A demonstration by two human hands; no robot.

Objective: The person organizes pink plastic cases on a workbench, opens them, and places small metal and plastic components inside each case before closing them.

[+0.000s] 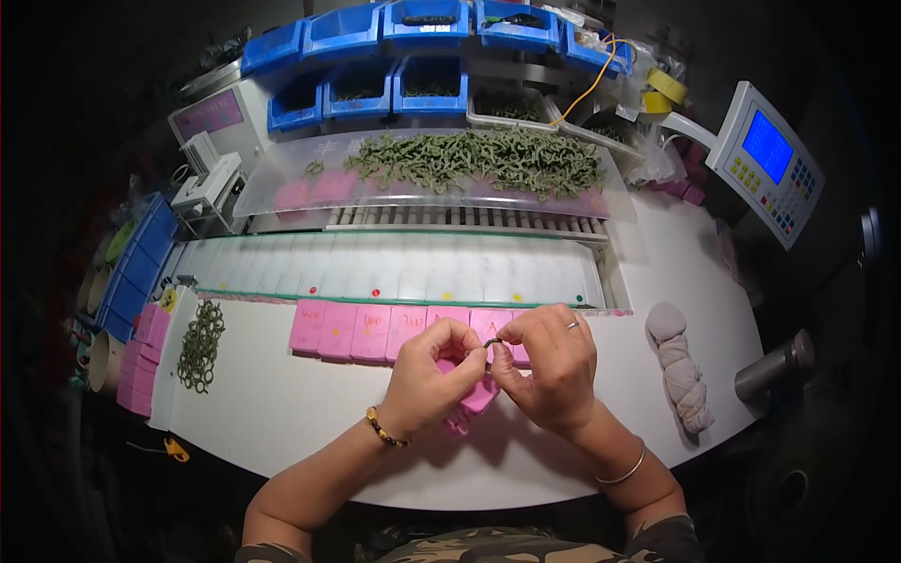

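Note:
My left hand (422, 375) and my right hand (552, 371) meet over the near middle of the white table. Both are closed, thumb against fingers, pinching a small dark green curved strip (494, 342) between them. Its full shape is partly covered by my fingertips. Directly below my fingers is a pink block (483, 396), partly hidden by the left hand; I cannot tell whether either hand touches it. A row of pink blocks (324, 328) with handwritten marks lies just beyond my hands.
Green curved pieces (488, 161) are heaped on a translucent sheet (272, 183). Linked-looking green rings (202, 349) lie at left. A long white tray (394, 267) crosses the table. Blue bins (427, 89) stand behind; a control panel (768, 159) and a wrapped cloth bundle (678, 366) are at right.

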